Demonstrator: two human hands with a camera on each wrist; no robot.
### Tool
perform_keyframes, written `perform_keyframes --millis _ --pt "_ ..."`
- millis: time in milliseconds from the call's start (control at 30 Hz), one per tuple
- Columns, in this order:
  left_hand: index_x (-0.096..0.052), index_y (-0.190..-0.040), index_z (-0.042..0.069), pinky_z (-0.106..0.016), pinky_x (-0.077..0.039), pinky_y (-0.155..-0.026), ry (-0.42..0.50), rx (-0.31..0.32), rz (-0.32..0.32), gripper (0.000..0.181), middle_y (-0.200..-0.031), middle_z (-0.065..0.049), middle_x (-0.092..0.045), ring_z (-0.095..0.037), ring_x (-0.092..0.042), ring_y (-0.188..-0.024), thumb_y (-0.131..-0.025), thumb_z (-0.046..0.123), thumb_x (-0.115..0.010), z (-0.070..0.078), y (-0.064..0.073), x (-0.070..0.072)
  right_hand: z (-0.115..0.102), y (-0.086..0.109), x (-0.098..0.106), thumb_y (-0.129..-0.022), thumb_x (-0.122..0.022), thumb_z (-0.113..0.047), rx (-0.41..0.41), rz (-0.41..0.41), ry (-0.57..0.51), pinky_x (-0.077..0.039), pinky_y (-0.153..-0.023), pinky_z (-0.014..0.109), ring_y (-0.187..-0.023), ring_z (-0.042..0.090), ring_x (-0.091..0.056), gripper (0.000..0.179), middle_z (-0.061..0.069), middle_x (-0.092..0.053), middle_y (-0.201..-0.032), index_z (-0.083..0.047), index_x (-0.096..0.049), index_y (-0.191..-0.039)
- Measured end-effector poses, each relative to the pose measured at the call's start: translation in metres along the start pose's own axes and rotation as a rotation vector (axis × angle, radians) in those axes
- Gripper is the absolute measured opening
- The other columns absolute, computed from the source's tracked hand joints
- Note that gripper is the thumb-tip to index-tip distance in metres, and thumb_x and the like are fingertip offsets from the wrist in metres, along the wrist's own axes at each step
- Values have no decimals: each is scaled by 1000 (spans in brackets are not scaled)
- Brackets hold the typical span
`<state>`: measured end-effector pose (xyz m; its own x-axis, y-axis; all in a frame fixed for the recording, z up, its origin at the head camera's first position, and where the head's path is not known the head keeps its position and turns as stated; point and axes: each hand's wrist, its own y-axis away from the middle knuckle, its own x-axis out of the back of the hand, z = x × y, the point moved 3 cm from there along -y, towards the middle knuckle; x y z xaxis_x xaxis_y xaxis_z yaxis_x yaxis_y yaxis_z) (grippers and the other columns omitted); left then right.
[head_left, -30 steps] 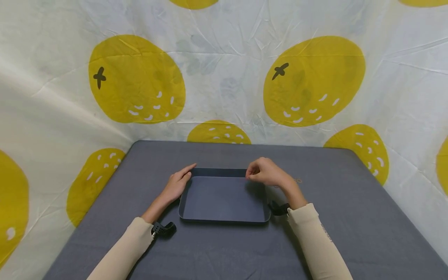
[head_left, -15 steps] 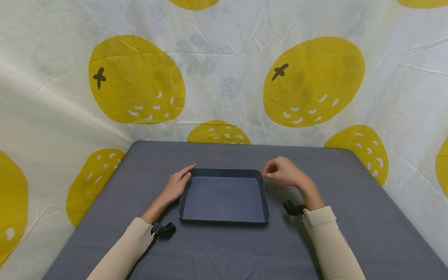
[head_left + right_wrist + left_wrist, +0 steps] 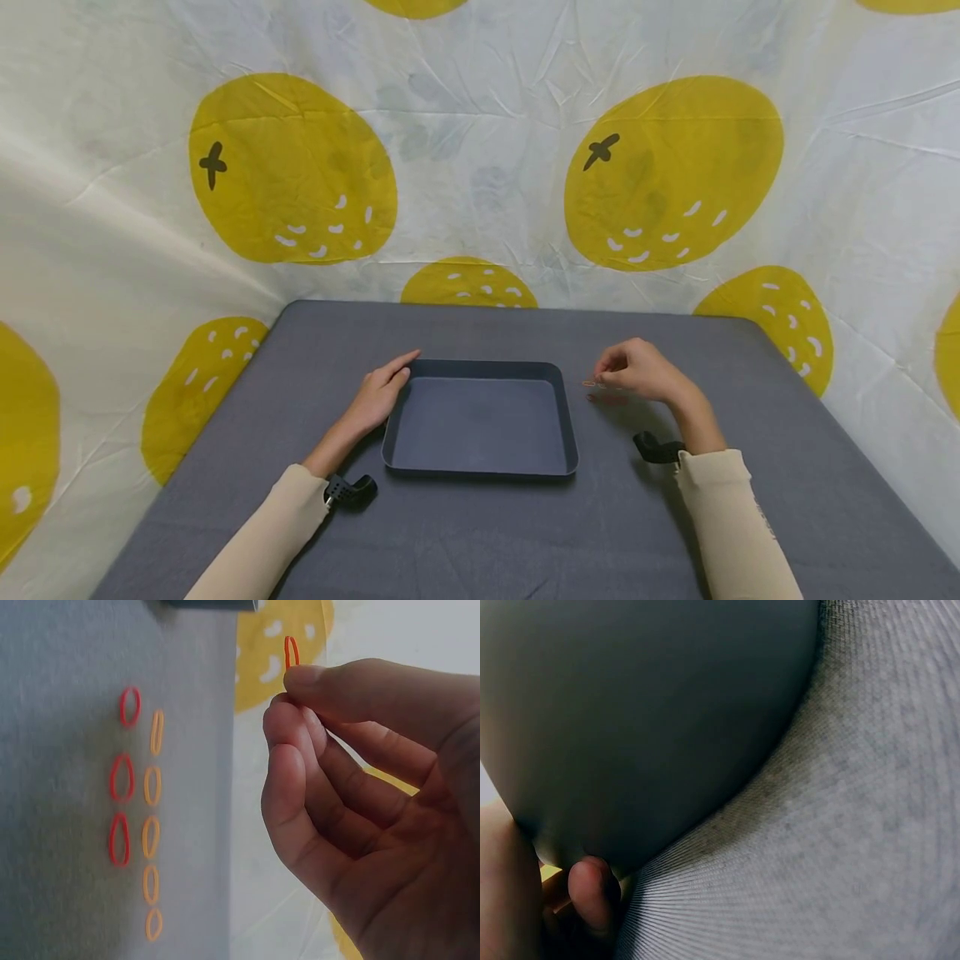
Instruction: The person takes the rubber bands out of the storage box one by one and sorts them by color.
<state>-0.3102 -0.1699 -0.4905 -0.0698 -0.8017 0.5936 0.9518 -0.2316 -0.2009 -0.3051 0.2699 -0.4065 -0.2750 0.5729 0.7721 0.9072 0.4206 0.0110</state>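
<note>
My left hand (image 3: 381,397) lies along the left wall of a dark grey rectangular tray (image 3: 480,477), its index finger stretched toward the far corner. The left wrist view shows a fingertip (image 3: 589,891) against the tray's curved side (image 3: 652,727). Right of the tray, my right hand (image 3: 637,369) hovers low over the cloth. Its thumb and fingers pinch a small red rubber band (image 3: 292,649), which sticks up past the thumb tip. Beside this hand lie two rows of loops: three red rubber bands (image 3: 111,778) and several orange rubber bands (image 3: 145,786).
A grey cloth covers the table (image 3: 480,542). Behind and to both sides hangs a white curtain (image 3: 480,167) printed with large yellow fruit. A black wrist camera (image 3: 656,448) sits under the right wrist, another camera (image 3: 351,493) under the left.
My right hand has moved rightward from over the tray's far right corner to beside the rows of rubber bands. The left hand and the tray have stayed put.
</note>
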Motion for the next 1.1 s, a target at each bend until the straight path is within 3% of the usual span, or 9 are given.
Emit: perform_keyframes --millis 267,367,433,500,600,700,767,967,1100 --pt "-49 -156 20 -47 -39 -92 -17 -11 2 44 -143 -15 -62 -30 -59 -110 -113 25 -41 1 -1 -2 19 13 14 -96 -69 -6 -47 -11 -14 -51 -67 30 -75 17 -63 12 12 -76 -89 2 -77 -97" --pt "-49 -156 19 -46 -38 -91 -10 -10 0 44 -120 -17 -68 -29 -58 -95 -113 24 -41 2 -2 -2 26 18 19 -96 -68 -6 -67 -8 -21 -50 -66 30 -76 20 -64 12 13 -76 -89 2 -77 -98" --pt "-49 -156 19 -45 -39 -92 -7 -7 -5 44 -97 -18 -62 -29 -52 -79 -113 25 -40 2 -2 -2 29 20 21 -96 -68 -6 -72 -3 -18 -48 -64 29 -73 18 -61 12 12 -74 -87 2 -77 -97" --pt "-48 -157 19 -46 -39 -92 -1 -3 -11 44 -90 -19 -57 -30 -46 -73 -113 25 -40 2 -3 -1 32 22 22 -96 -68 -5 -80 -6 -22 -47 -63 28 -70 14 -58 12 10 -72 -83 2 -77 -97" --pt "-49 -156 18 -49 -42 -98 3 -2 -12 44 -124 -19 -67 -34 -62 -99 -113 24 -41 2 -3 0 38 23 22 -96 -67 -5 -98 -19 -28 -44 -62 28 -66 10 -54 13 8 -69 -76 3 -77 -97" --pt "-49 -156 17 -55 -43 -108 4 -3 -14 45 -156 -12 -53 -34 -55 -136 -113 24 -41 2 -3 0 45 23 20 -95 -67 -4 -115 -32 -35 -44 -62 29 -65 10 -53 13 8 -66 -73 5 -76 -97" --pt "-48 -156 17 -58 -40 -114 5 -1 -17 45 -159 -11 -50 -34 -48 -145 -113 23 -42 2 -3 0 49 23 19 -94 -68 -4 -119 -40 -37 -46 -63 30 -66 12 -55 13 9 -68 -74 6 -76 -97" --pt "-49 -156 17 -58 -41 -113 7 -1 -16 45 -154 -15 -55 -36 -51 -142 -113 24 -41 1 -2 0 61 22 16 -92 -70 -3 -152 -47 -46 -52 -64 27 -69 12 -60 11 9 -71 -77 6 -76 -94" --pt "-49 -156 17 -59 -39 -116 0 -5 -13 45 -158 -13 -50 -36 -48 -145 -113 25 -41 1 -1 0 66 22 15 -91 -70 -2 -155 -50 -40 -53 -63 25 -68 11 -60 10 8 -71 -76 7 -75 -92"
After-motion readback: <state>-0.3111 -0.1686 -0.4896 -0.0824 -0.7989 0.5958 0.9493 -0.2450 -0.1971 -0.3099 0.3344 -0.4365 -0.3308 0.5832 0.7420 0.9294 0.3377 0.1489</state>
